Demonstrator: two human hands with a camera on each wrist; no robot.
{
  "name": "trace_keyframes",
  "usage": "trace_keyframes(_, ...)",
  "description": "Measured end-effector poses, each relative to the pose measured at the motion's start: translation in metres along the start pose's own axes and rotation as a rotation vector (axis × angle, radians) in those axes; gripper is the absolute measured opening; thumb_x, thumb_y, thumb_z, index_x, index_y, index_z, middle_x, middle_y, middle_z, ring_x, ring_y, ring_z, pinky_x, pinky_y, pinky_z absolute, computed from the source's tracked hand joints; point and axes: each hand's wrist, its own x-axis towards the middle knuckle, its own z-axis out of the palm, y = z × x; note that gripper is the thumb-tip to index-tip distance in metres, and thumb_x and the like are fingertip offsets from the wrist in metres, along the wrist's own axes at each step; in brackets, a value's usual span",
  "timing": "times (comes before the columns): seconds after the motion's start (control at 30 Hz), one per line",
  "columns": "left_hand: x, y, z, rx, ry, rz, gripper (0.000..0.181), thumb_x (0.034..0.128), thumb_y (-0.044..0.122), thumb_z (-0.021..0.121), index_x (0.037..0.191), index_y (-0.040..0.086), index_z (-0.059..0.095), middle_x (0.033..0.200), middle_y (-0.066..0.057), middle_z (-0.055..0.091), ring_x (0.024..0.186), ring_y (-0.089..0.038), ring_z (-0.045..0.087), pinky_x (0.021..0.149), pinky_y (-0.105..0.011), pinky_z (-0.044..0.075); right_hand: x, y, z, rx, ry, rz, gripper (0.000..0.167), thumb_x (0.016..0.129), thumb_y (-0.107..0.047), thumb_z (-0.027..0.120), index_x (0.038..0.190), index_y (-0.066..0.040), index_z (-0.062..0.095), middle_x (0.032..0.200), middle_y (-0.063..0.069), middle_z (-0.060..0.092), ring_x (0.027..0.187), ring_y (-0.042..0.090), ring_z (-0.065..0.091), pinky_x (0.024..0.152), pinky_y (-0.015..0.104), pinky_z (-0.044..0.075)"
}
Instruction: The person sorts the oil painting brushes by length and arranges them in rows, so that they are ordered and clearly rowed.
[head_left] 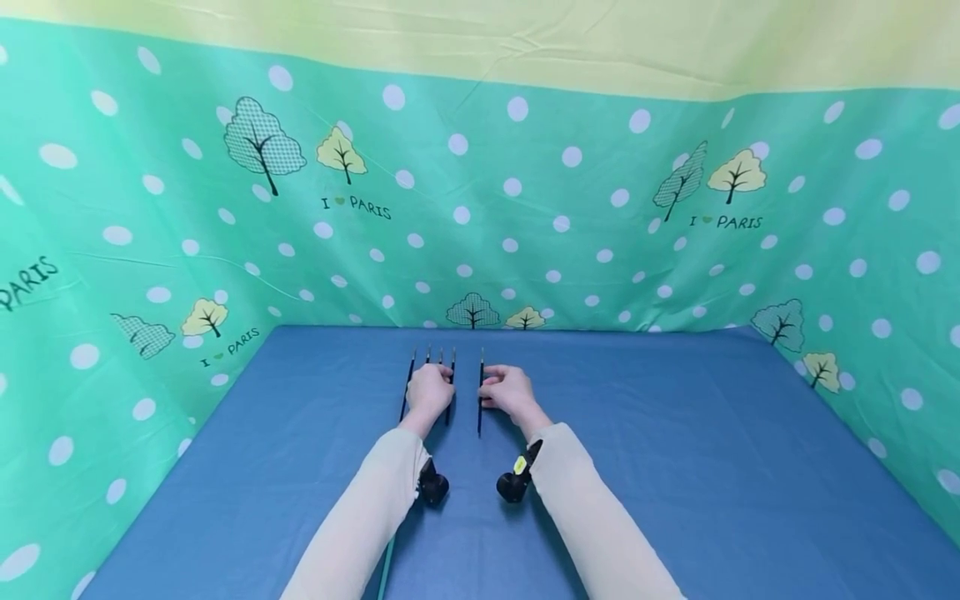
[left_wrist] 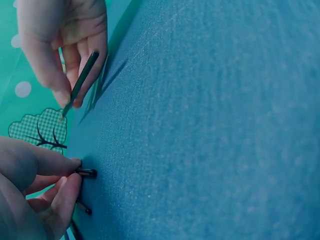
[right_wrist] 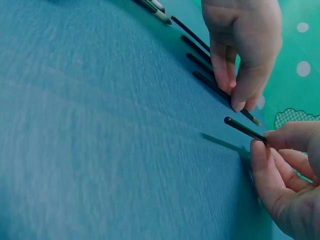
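My right hand (head_left: 512, 392) pinches a thin black paintbrush (head_left: 481, 408) between thumb and fingers; in the right wrist view that paintbrush (right_wrist: 242, 129) is tilted above the cloth, its shadow apart from it. To its left, my left hand (head_left: 431, 390) pinches the rightmost paintbrush (head_left: 451, 404) of a row, also seen as a dark handle (right_wrist: 212, 86) in the right wrist view. Several more black paintbrushes (right_wrist: 192, 32) lie side by side beyond that hand, tips pointing away from me. My left hand partly hides them in the head view.
A blue cloth (head_left: 660, 450) covers the table. Green dotted fabric (head_left: 540, 192) stands as a wall behind and at both sides. A teal stick (head_left: 386, 567) lies partly under my left forearm. A pale brush tip (right_wrist: 162, 16) shows at the right wrist view's top edge.
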Motion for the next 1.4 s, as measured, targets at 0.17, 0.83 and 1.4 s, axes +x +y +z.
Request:
trace_keyframes(0.17, 0.0, 0.0, 0.002, 0.01, 0.011, 0.004, 0.025, 0.0812, 0.008, 0.063, 0.105, 0.01, 0.069, 0.083, -0.003, 0.066, 0.07, -0.018, 0.061, 0.06, -0.033, 0.05, 0.004, -0.002, 0.007, -0.025, 0.008, -0.016, 0.045, 0.082, 0.001, 0.061, 0.126, -0.003, 0.053, 0.097, 0.013, 0.061, 0.07, 0.018, 0.064, 0.062, 0.027, 0.055)
trace_keyframes(0.83, 0.003, -0.005, 0.005, 0.004, 0.018, 0.008, 0.027, 0.0789, 0.01, 0.065, 0.105, 0.012, 0.07, 0.084, -0.001, 0.067, 0.075, -0.019, 0.062, 0.062, -0.035, 0.051, 0.015, -0.006, 0.022, -0.193, 0.08, -0.006, 0.038, 0.08, -0.001, 0.066, 0.117, -0.003, 0.06, 0.089, 0.009, 0.064, 0.066, 0.015, 0.064, 0.058, 0.025, 0.053)
trace_keyframes(1.4, 0.004, -0.003, 0.001, -0.042, -0.002, -0.029, 0.026, 0.0777, 0.009, 0.066, 0.104, 0.009, 0.07, 0.085, -0.004, 0.068, 0.071, -0.018, 0.063, 0.062, -0.032, 0.051, 0.009, -0.007, 0.018, -0.242, 0.09, -0.095, 0.033, 0.081, -0.007, 0.065, 0.114, -0.003, 0.062, 0.088, 0.008, 0.065, 0.062, 0.013, 0.063, 0.059, 0.026, 0.053)
